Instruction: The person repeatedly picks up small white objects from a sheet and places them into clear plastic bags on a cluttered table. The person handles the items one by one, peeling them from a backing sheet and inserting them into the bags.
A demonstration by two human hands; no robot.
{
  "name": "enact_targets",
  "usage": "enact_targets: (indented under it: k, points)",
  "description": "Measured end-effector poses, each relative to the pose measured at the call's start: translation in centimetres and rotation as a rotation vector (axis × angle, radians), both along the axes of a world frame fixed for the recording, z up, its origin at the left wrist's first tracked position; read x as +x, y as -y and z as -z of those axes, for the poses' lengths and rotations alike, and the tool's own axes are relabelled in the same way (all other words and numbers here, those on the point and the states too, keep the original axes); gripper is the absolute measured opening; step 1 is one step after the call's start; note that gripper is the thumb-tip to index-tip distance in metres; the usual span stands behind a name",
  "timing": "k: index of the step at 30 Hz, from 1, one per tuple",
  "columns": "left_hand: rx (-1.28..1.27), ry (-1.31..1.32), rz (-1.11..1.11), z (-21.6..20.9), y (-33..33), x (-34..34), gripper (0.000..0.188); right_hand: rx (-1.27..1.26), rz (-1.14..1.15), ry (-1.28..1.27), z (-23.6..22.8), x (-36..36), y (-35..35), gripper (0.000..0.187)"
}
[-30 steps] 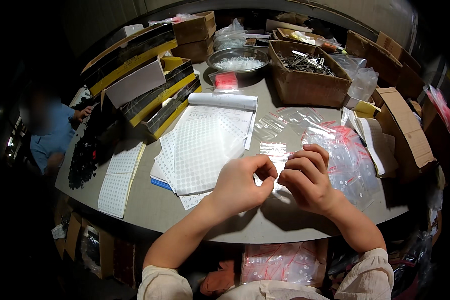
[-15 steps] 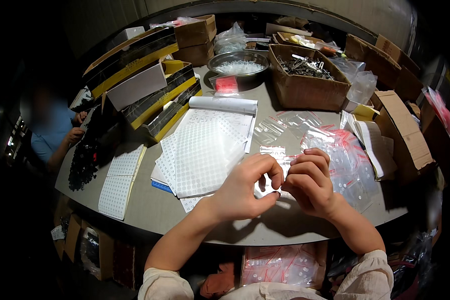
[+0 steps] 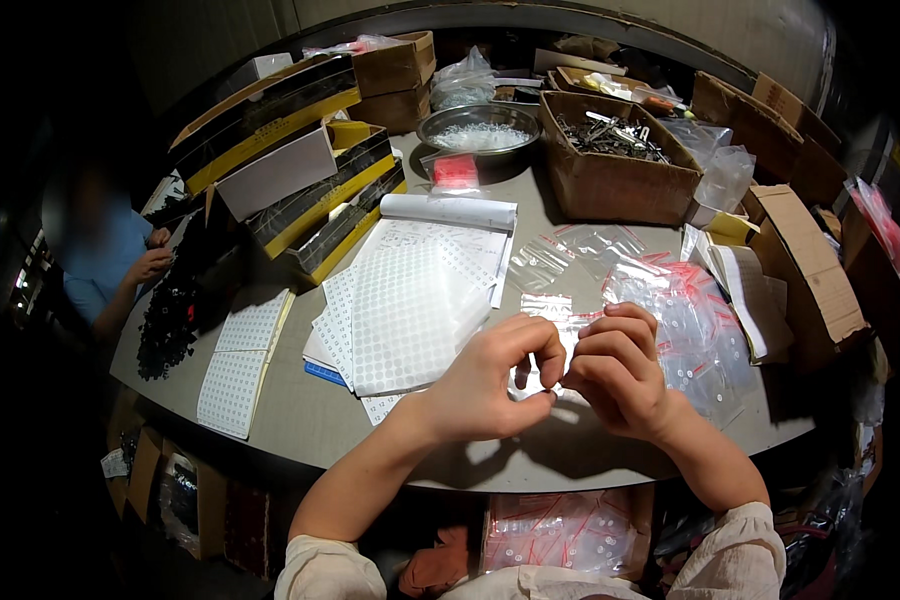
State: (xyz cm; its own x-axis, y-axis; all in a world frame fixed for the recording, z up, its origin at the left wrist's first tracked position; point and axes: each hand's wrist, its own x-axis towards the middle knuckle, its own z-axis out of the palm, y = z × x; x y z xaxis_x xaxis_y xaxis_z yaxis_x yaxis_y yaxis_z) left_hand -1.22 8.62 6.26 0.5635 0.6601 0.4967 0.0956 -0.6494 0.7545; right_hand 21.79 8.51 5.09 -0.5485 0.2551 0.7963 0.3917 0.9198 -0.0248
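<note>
My left hand is above the front of the table, its thumb and forefinger nearly meeting in a pinch. Close against its fingertips is my right hand, with fingers curled in. Whatever lies between the fingertips is too small or hidden to make out. Beneath the hands lies a clear zip bag, partly covered by them. To their left, a sheet of round pale stickers rests on more sticker sheets and an open pad of paper. Right of my hands spreads a pile of clear zip bags with red strips, many bearing small round labels.
A metal bowl of small clear pieces and a cardboard box of dark metal parts stand at the back. Black-and-yellow boxes fill the left. Small black pieces lie far left near another person. An opened carton stands right.
My left thumb and forefinger have drawn slightly closer together, and a dark speck at the fingertips shows less. Both hands otherwise stay in nearly the same place.
</note>
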Motion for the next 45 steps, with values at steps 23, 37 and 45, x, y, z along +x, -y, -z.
enact_targets:
  k: [23, 37, 45]
  points:
    - [-0.796, 0.084, 0.020, -1.2, 0.1, -0.6, 0.017, 0.207, 0.083, 0.010, -0.2, -0.1, 0.3, 0.022]
    - [-0.445, -0.109, -0.171, -0.6, 0.6, 0.1, 0.012, -0.934, -0.173, -0.118, -0.3, 1.3, 0.1, 0.024]
    - [-0.201, -0.193, -0.218, 0.0, 0.9, 0.6, 0.016, -1.193, -0.155, -0.139, -0.7, 1.2, 0.2, 0.018]
